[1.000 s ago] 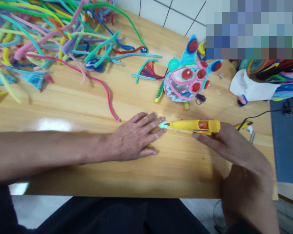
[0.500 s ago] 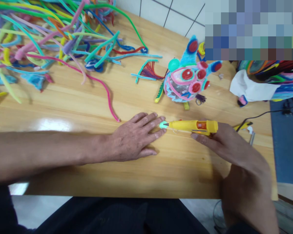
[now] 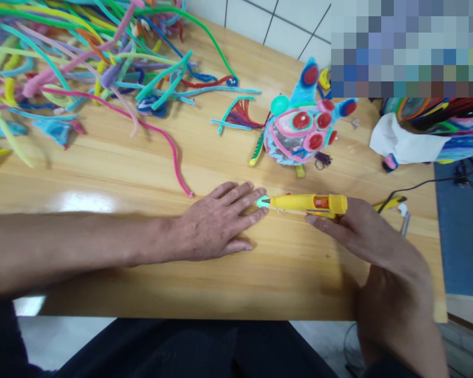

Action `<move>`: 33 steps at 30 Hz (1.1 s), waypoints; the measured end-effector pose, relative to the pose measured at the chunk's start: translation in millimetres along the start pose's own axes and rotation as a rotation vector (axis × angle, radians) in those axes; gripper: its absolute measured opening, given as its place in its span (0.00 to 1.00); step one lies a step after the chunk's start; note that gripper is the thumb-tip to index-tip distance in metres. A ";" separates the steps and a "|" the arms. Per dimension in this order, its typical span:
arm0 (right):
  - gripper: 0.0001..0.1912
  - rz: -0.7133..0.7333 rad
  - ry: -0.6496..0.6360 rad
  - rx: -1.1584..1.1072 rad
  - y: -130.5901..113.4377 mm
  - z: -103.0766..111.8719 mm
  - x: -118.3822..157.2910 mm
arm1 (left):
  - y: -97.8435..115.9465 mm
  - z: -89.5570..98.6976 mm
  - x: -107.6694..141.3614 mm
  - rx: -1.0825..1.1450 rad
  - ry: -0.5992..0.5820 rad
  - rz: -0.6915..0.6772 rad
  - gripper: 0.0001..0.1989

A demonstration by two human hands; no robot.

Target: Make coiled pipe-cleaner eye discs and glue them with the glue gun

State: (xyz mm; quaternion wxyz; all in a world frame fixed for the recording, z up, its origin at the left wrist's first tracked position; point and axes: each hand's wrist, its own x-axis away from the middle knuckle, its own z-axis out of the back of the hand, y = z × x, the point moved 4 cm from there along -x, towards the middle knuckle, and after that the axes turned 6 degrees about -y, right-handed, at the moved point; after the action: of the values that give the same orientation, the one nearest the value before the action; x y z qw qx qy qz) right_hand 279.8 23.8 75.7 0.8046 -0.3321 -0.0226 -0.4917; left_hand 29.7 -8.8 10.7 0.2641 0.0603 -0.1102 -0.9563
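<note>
R hand (image 3: 366, 231): grip clenched round yel. glue gun (image 3: 295, 202) | L hand (image 3: 211, 226): palm-down on desk (image 3: 220, 289), splayed, grip released | grn. disc (image 3: 260, 202): on desk by L fingertips (image 3: 262, 211), under nozzle (image 3: 266, 200) | multicol. figure (image 3: 294, 134): beyond

Far left on the worktop (image 3: 299, 286) lies a heap of pipe cleaners (image 3: 76, 59), one strand (image 3: 175, 149) trailing to just behind the left hand (image 3: 216, 226); that hand rests mid-worktop, a disc (image 3: 260, 202) between two of its fingers (image 3: 252, 219); from the right, the glue gun (image 3: 295, 202) in the right hand (image 3: 355, 228) points leftward, nozzle (image 3: 266, 201) over the disc; behind it stands an animal figure (image 3: 289, 137), a tassel (image 3: 244, 114) at its left.
</note>
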 end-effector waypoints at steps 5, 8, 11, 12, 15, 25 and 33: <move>0.20 -0.050 0.009 0.008 2.9 5.0 5.2 | 0.0 0.6 0.5 0.017 0.009 -0.001 0.34; 0.21 -0.058 0.001 0.034 3.3 6.3 4.9 | -0.1 0.2 0.5 0.009 0.009 0.000 0.34; 0.21 -0.027 -0.005 0.025 1.0 4.2 2.2 | -0.2 -0.3 0.5 -0.002 0.010 -0.001 0.34; 0.20 -0.017 -0.008 0.019 0.1 3.0 1.4 | -0.2 -0.5 0.5 -0.005 0.009 -0.002 0.34; 0.19 0.007 -0.016 0.016 -2.0 -0.1 0.1 | -0.1 -1.0 0.4 -0.013 0.006 -0.004 0.35; 0.17 0.038 0.043 0.032 1.2 5.2 5.1 | 0.2 -1.0 0.2 -0.013 0.012 -0.003 0.35; 0.20 0.055 0.017 0.015 -2.2 -1.2 0.9 | -0.3 -1.0 0.0 -0.010 0.008 -0.006 0.35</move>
State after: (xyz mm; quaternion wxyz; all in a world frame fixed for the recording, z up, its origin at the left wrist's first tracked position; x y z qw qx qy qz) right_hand 278.1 21.7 76.2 0.8204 -0.3224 -0.0106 -0.4721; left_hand 29.7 -8.7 9.6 0.2621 0.0633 -0.1043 -0.9573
